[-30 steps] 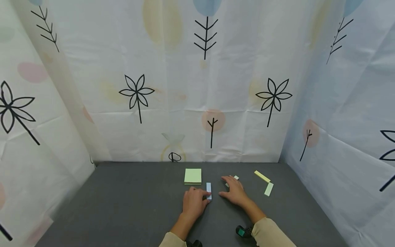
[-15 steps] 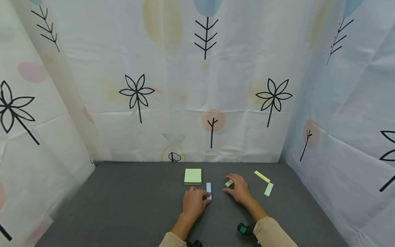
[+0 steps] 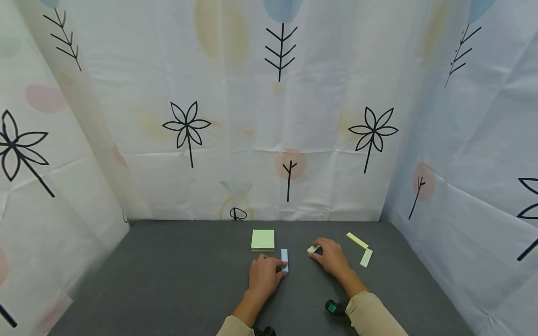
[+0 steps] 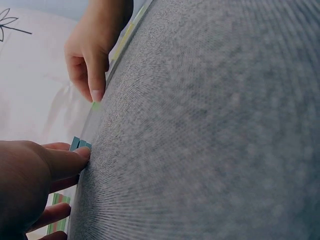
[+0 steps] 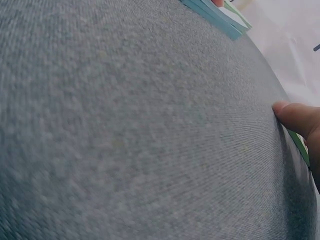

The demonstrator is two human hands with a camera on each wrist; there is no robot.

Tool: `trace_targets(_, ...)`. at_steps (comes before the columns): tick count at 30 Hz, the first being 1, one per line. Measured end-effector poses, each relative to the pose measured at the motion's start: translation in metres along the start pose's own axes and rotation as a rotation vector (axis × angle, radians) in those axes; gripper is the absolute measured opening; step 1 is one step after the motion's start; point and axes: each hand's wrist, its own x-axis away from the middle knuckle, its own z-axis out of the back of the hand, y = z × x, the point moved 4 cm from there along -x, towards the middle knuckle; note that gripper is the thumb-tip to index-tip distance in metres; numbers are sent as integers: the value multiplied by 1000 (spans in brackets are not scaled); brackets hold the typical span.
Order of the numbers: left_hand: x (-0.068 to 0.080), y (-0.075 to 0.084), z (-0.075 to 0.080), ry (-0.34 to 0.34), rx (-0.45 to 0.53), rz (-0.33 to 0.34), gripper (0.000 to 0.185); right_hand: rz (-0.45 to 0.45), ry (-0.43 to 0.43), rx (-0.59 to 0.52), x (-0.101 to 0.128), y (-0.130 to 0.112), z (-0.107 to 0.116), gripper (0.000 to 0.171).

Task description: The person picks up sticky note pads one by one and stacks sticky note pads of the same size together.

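Observation:
In the head view my left hand holds a narrow light-blue sticky-note pad on the grey table. Its index finger lies over the pad and its thumb is at the near end. The blue pad appears layered in the left wrist view, partly hidden by the thumb. To the right, my right hand pinches a small pale-green sticky-note strip between thumb and fingers, low over the table. The right wrist view shows a green edge of it behind the thumb.
A square light-green sticky-note pad lies behind the left hand. Right of the right hand lie a yellow strip and another pale-green strip, ends nearly meeting. Patterned white cloth stands behind the grey table.
My right hand has drawn back slightly to the right, and its fingers have closed from a wide spread onto the pale-green strip. The left hand and the blue pad have stayed put.

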Motion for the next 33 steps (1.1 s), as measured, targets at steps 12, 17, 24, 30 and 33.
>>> trace_targets(12, 0, 0, -1, -10, -2, 5, 26, 29, 18, -10, 0, 1, 2, 28)
trace_targets(17, 0, 0, -1, -7, 0, 6, 26, 43, 23, -19, 1, 2, 3, 28)
trace_targets(24, 0, 1, 0, -8, -8, 0, 26, 47, 53, -34, 0, 4, 5, 32)
trace_targets(30, 0, 1, 0, -2, -10, -4, 26, -47, 50, 10, 0, 9, 7, 43)
trace_targets(33, 0, 1, 0, -6, -8, -1, 26, -98, 28, 48, 0, 11, 7, 49)
